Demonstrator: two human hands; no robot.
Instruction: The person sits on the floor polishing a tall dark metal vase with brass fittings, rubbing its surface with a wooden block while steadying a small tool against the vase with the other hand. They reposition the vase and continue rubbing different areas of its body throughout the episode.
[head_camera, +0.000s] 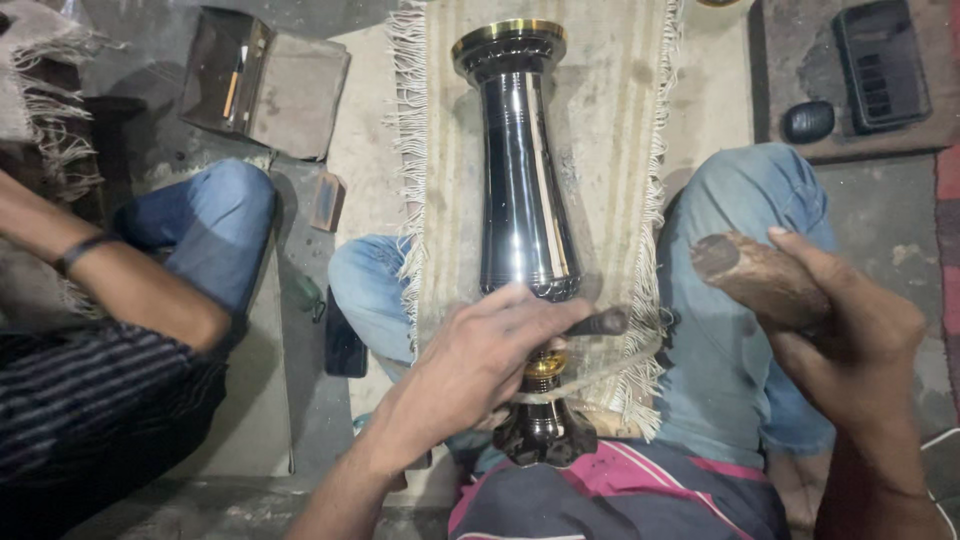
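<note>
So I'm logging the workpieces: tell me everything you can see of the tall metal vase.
The metal vase is tall, dark and mirror-polished, with a flared brass-coloured rim at the far end, a brass collar and a dark faceted foot near the person. It lies lengthwise on a fringed cloth between the person's knees. The left hand presses a small dark tool against its lower body.
</note>
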